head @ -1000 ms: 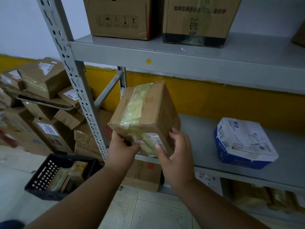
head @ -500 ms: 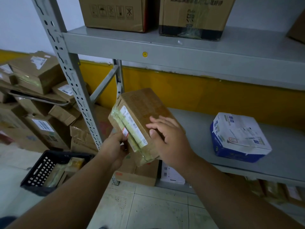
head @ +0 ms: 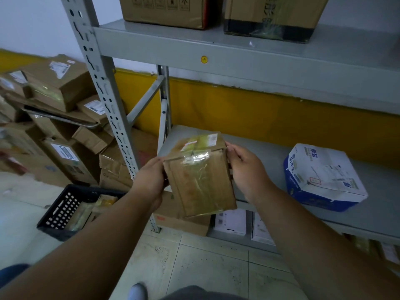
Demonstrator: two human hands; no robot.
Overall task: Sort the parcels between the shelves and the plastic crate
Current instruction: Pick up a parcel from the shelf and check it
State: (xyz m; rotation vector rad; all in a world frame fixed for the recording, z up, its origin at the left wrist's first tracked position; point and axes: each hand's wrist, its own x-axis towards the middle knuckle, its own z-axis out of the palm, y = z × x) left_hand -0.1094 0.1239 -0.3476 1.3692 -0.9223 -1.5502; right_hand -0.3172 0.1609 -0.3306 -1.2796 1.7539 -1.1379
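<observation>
Both hands, left (head: pixel 149 180) and right (head: pixel 249 172), grip a taped parcel (head: pixel 200 176) by its sides, seemingly checking it. Next: choose the shelf (head: pixel 378 191) ahead or the crate (head: pixel 62 213) at left.

Chinese characters 厚切 in blue on white-and-blue carton (head: pixel 324 176), handling pictograms on upper-shelf cardboard box (head: pixel 164 11), barcode labels on stacked parcels (head: pixel 65 152) unreadable, held parcel (head: pixel 200 176) label blurred

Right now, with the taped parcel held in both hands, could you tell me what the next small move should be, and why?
Probably set the taped parcel on the middle shelf. The left hand and right hand hold it just in front of that shelf's bare left end, with the blue and white box well off to the right.
</observation>
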